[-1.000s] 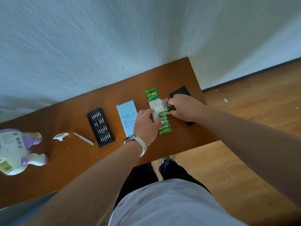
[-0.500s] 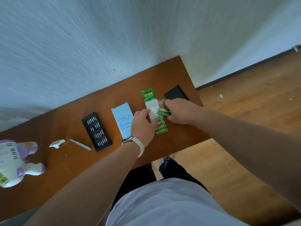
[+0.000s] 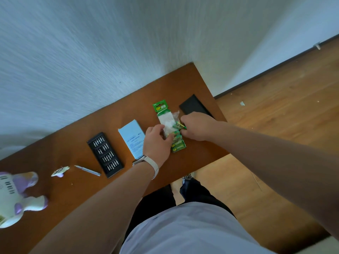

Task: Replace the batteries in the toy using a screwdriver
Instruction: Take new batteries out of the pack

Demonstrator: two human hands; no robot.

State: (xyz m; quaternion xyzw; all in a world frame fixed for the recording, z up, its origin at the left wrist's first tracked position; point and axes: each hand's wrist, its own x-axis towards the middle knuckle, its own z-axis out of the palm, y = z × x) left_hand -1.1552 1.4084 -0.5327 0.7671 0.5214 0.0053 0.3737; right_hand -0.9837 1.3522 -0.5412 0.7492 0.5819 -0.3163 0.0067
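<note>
— While both arms reach over the brown wooden table [image 3: 200, 149], what are the hands doing?

— Both are at the long green card pack of batteries [image 3: 169, 125], which lies flat near the table's right end; the left hand [image 3: 157, 142] presses on the pack's near side with curled fingers, a pale watch strap [image 3: 153, 166] round its wrist; the right hand [image 3: 197, 126] is pinched closed on a green and gold battery [image 3: 180, 126] at the pack's torn clear plastic.

— And the toy?

— The white and purple plush toy [image 3: 16, 198] lies at the far left edge of the view, well apart from the hands, partly cut off; just right of it sits a small white cover piece [image 3: 59, 171]; then a slim silver screwdriver [image 3: 88, 170] lying on the wood.

— What lies between?

— A black tray of screwdriver bits [image 3: 105, 154] beside the screwdriver; a pale blue rectangular box [image 3: 132, 138] just left of the left hand; a flat black rectangular lid [image 3: 193, 105] behind the right hand, near the table's right edge.
</note>
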